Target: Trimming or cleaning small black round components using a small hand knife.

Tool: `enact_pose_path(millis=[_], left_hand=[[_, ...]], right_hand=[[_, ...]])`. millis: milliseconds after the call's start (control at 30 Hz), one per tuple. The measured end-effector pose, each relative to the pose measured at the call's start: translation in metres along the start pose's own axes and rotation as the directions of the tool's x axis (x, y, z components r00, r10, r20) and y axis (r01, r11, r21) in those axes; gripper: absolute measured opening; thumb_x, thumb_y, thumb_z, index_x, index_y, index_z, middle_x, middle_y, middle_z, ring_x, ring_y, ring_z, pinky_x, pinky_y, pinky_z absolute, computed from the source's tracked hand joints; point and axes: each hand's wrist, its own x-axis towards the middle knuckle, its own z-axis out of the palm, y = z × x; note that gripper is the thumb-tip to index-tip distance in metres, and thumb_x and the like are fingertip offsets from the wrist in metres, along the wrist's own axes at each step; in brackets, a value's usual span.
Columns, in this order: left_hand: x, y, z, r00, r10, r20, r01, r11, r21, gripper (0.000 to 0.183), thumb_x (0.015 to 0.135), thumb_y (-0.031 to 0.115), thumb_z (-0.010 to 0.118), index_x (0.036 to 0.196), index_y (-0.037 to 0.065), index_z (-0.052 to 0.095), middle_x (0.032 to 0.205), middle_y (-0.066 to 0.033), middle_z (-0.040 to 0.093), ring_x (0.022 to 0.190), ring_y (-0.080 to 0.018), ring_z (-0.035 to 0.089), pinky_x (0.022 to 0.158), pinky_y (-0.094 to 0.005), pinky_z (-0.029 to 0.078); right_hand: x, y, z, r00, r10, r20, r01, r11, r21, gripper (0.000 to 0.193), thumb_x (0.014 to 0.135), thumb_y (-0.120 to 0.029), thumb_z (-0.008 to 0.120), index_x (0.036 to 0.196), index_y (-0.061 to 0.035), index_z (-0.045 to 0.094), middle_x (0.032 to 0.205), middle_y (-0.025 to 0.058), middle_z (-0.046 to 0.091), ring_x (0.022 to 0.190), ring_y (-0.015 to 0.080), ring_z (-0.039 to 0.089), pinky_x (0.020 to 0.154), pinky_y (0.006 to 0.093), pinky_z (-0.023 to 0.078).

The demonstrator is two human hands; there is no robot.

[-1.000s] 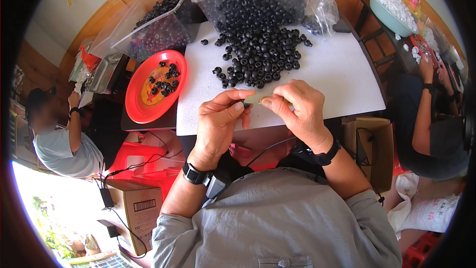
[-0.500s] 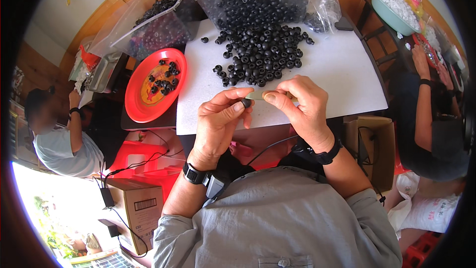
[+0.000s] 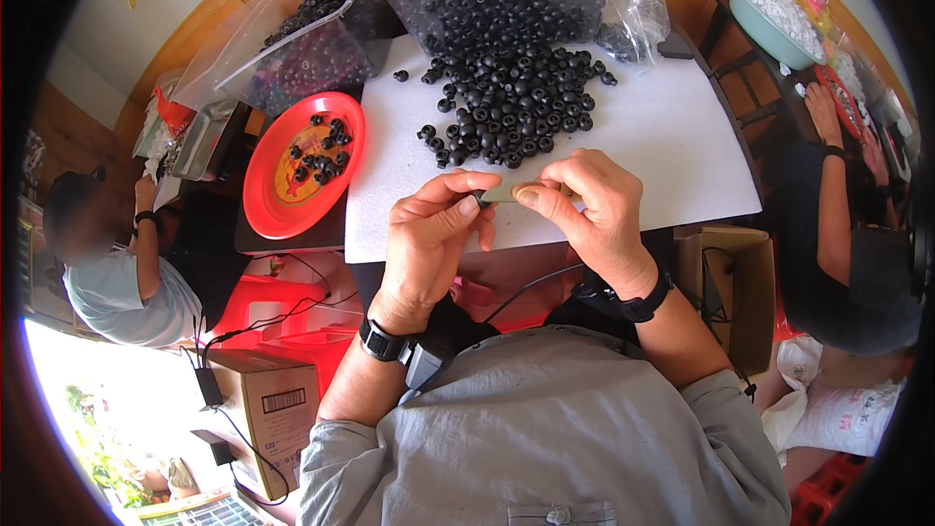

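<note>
Over the near part of the white tabletop sheet [image 3: 390, 195], my left hand [image 3: 426, 234] pinches a small round black part [image 3: 479, 199] between thumb and fingertips. My right hand [image 3: 599, 209] is closed on a small knife [image 3: 503, 193] with a short flat blade; its handle is mostly hidden in the fingers. The blade's end meets the black part, though the exact contact is too small to make out. Just beyond my hands lies a loose pile of similar black parts [image 3: 516, 107], some showing round holes.
A red oval plate [image 3: 261, 205] with several black parts stands at the left. Two clear plastic bins [image 3: 487, 0] of black parts stand at the back. People work at tables on both sides; a teal basin [image 3: 769, 29] of white pieces stands at far right. Cardboard boxes [image 3: 278, 419] flank me below.
The knife's blade has turned, so its flat face shows broader and brighter. Both hands stay nearly in place, and the left still holds the black part.
</note>
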Motion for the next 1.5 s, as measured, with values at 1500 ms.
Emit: enact_pose_path(millis=[1500], left_hand=[[0.012, 0.01, 0.045, 0.853, 0.454, 0.259, -0.148, -0.265, 0.953, 0.019, 0.091, -0.005, 0.064, 0.109, -0.004, 0.07, 0.093, -0.015, 0.06, 0.086, -0.0304, 0.06, 0.077, -0.0398, 0.05]], right_hand=[[-0.009, 0.052, -0.07, 0.963, -0.249, -0.106, 0.266, 0.942, 0.206, 0.03, 0.075, -0.027, 0.085, 0.07, -0.0103, 0.06, 0.077, 0.0061, 0.059, 0.079, 0.0297, 0.061, 0.07, 0.0446, 0.047]])
